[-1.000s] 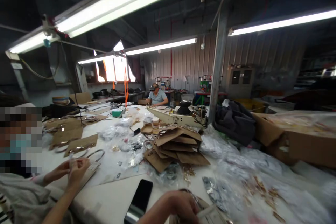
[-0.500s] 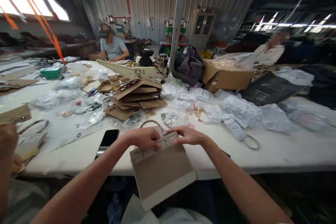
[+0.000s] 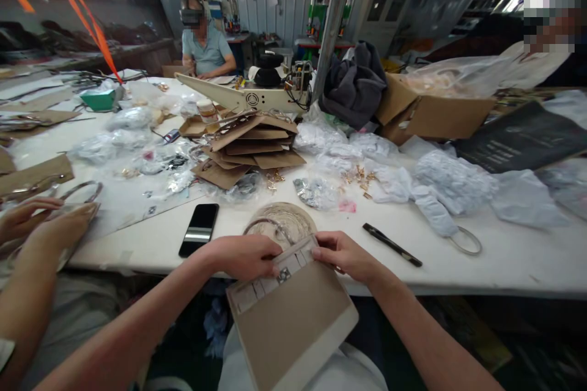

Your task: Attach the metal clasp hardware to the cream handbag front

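Observation:
A taupe handbag [image 3: 293,317] with a pale bottom edge leans, tilted, between my lap and the table's front edge. Its thin looped handle [image 3: 268,221] rises beyond the top edge. On the light band along the top sits a small patterned metal-looking piece [image 3: 285,274]. My left hand [image 3: 252,256] is closed on the top edge near the middle, thumb on the near face. At the right top corner, my right hand [image 3: 342,252] pinches the same edge, its lower fingers curled behind. Behind the bag lies a round, ringed beige disc [image 3: 300,219], partly covered.
A phone [image 3: 199,229] lies left, a dark slim tool [image 3: 392,244] right. Farther back are stacked brown bag pieces [image 3: 257,146], gold hardware [image 3: 360,177], plastic-wrapped parts [image 3: 440,183] and a cardboard box [image 3: 449,115]. A co-worker's hands [image 3: 55,226] are at the left; another person [image 3: 206,49] sits opposite.
My view has tipped down and to the left. My hands have spread apart along the bag's top edge, uncovering the metal piece. The disc and the dark tool show more fully now.

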### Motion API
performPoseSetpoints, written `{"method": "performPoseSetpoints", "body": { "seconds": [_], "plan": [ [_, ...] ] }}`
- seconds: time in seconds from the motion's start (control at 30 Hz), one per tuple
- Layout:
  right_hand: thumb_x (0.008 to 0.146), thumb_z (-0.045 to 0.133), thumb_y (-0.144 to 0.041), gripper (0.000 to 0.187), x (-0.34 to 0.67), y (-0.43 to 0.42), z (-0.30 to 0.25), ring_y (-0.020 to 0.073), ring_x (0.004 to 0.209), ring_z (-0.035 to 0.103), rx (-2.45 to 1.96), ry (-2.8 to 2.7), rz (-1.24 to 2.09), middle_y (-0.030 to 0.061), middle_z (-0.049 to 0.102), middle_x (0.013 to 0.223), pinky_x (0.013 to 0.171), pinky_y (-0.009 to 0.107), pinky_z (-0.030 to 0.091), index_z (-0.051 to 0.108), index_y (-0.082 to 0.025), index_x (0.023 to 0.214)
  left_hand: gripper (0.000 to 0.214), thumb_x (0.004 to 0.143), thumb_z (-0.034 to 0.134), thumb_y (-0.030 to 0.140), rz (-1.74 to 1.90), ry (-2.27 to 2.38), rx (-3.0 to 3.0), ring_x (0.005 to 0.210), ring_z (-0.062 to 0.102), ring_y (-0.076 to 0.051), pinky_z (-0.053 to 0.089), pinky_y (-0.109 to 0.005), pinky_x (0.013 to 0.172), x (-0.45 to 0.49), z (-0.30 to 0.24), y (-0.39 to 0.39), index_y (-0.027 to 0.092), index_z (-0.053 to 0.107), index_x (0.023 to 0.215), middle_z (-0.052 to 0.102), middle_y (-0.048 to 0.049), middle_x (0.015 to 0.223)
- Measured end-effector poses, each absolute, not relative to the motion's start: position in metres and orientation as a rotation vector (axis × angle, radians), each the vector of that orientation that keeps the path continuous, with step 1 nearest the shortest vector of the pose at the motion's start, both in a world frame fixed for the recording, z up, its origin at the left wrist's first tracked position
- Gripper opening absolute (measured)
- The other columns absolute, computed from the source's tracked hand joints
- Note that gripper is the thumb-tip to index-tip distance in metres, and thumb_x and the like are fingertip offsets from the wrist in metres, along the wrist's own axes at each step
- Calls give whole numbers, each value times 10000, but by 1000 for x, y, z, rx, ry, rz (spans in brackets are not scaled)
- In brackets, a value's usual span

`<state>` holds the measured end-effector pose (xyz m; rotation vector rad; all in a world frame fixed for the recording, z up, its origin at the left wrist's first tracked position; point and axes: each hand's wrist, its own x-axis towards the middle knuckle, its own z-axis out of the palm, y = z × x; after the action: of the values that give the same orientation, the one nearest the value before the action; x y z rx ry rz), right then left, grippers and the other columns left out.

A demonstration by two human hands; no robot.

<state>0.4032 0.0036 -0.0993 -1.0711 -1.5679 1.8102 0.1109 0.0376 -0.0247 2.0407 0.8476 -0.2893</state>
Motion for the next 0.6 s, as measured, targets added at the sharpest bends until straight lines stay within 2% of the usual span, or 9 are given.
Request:
{"method": "performPoseSetpoints", "body": {
  "seconds": [0.13, 0.2, 0.23, 0.33, 0.4, 0.43, 0.5, 0.57, 0.6],
  "plan": [
    [925, 821, -629, 490, 399, 13, -96, 83, 507, 335, -1119, -1493, 1777, -16, 585, 747, 401, 234, 205, 793, -176, 1109, 181, 956, 616, 364, -209, 847, 1913, 757, 602, -157, 407, -257, 637, 100, -6, 53, 210, 705, 927, 699, 21, 849],
    [933, 817, -611, 499, 400, 27, -96, 81, 482, 342, -1121, -1442, 1746, -12, 641, 795, 381, 236, 200, 776, -205, 1220, 241, 967, 613, 403, -166, 809, 1835, 778, 628, -160, 426, -250, 655, 100, 3, 71, 206, 741, 1023, 722, 23, 894],
    [932, 822, -599, 512, 400, 34, -97, 88, 496, 393, -1121, -1411, 1727, 0, 686, 846, 391, 230, 233, 764, -215, 1266, 277, 969, 616, 421, -148, 801, 1819, 796, 648, -167, 436, -251, 666, 101, 4, 80, 205, 756, 1071, 741, 17, 925],
    [890, 868, -551, 507, 397, 53, -106, 168, 751, 658, -1124, -1355, 1643, 53, 784, 1025, 588, 238, 473, 770, -203, 1246, 321, 943, 659, 436, -72, 985, 1929, 848, 696, -201, 457, -277, 701, 110, -13, 95, 195, 775, 1121, 793, -25, 992],
    [860, 884, -534, 471, 393, 58, -118, 226, 925, 718, -1141, -1341, 1591, 68, 805, 1054, 768, 291, 547, 785, -186, 1161, 300, 932, 684, 448, -16, 1175, 2080, 874, 711, -231, 480, -312, 750, 118, -36, 95, 189, 776, 1052, 808, -66, 1001],
    [857, 876, -532, 456, 390, 59, -124, 237, 946, 725, -1155, -1336, 1576, 66, 810, 1043, 803, 308, 551, 786, -182, 1134, 293, 945, 679, 461, 8, 1230, 2170, 901, 718, -250, 500, -340, 814, 120, -48, 93, 189, 771, 1006, 811, -87, 1004],
    [875, 838, -523, 423, 387, 58, -135, 242, 928, 729, -1188, -1329, 1545, 59, 812, 1014, 800, 319, 546, 783, -180, 1116, 318, 1008, 616, 472, 69, 1279, 2368, 956, 727, -281, 482, -441, 1041, 122, -67, 84, 195, 753, 935, 807, -111, 981],
    [893, 800, -492, 385, 384, 57, -141, 245, 930, 733, -1219, -1335, 1486, 59, 814, 1018, 797, 320, 542, 779, -178, 1115, 370, 1082, 507, 440, 156, 1336, 2532, 966, 731, -285, 325, -553, 1238, 118, -77, 75, 204, 736, 911, 789, -100, 909],
    [895, 788, -473, 368, 384, 57, -143, 246, 936, 736, -1234, -1343, 1453, 62, 815, 1027, 800, 319, 542, 776, -176, 1112, 396, 1107, 456, 420, 197, 1361, 2583, 953, 730, -277, 248, -577, 1284, 115, -79, 71, 210, 729, 911, 775, -87, 872]
  ]
}}
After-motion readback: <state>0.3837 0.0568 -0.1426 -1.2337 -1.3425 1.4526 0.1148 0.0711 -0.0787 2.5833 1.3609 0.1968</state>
